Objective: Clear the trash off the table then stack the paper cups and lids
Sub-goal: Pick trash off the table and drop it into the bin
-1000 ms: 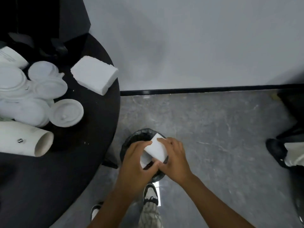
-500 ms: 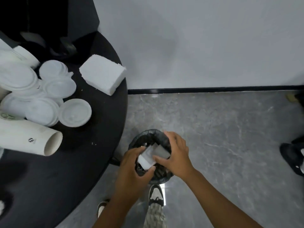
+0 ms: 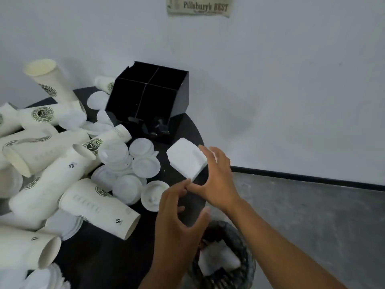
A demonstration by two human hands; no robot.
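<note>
Reaching with both grips spread and empty, right hand [image 3: 216, 180] and left hand [image 3: 177, 215], I risk knocking the foam block [image 3: 185, 161] off the worktop [image 3: 104, 257] edge.

The left hand [image 3: 177, 213] covers part of the trash bin [image 3: 239, 265] below the surface [image 3: 100, 257], and the bin's lower rim runs off the bottom edge. Beside the bin, cups [image 3: 23, 247] are cut by the left edge. The wall sign [image 3: 199, 6] is cropped at the top, its small print unreadable.
</note>
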